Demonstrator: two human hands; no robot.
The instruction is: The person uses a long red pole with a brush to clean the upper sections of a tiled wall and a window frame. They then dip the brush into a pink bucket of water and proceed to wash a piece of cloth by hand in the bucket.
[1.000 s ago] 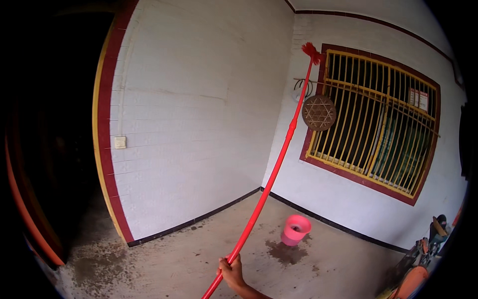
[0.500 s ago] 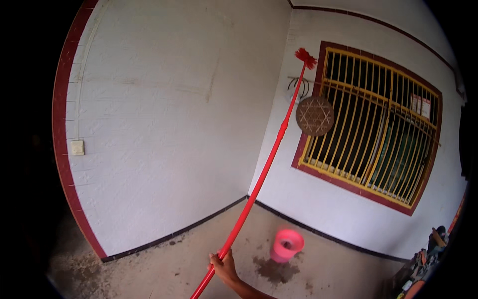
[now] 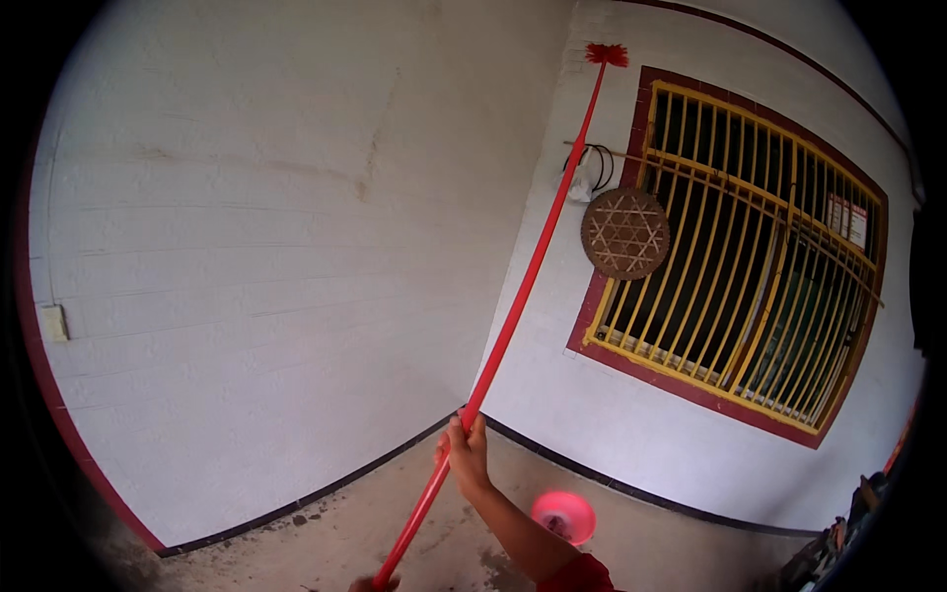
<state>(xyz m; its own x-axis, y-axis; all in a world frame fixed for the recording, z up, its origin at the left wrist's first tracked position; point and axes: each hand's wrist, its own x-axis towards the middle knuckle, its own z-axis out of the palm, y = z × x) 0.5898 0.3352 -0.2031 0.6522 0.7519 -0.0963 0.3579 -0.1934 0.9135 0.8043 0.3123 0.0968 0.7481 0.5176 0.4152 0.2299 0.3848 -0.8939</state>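
A long red pole brush (image 3: 526,286) slants up and away from me, its bristly red head (image 3: 607,54) against or close to the white wall, left of and above the window. My right hand (image 3: 468,456) is wrapped round the pole's lower half, the arm coming in from the lower right. Down at the bottom edge, my left hand (image 3: 373,584) shows only in part, closed round the pole's lower end.
A yellow-barred window (image 3: 740,247) fills the right wall. A round woven tray (image 3: 625,234) hangs beside it, near a white bag (image 3: 580,187). Below stands a pink bucket (image 3: 564,517) on the concrete floor. Clutter (image 3: 838,538) lies at far right; a wall switch (image 3: 54,323) is left.
The brush head has gone higher up the wall. My right hand has risen with the pole, and my left hand has come into view at the bottom. The view has shifted.
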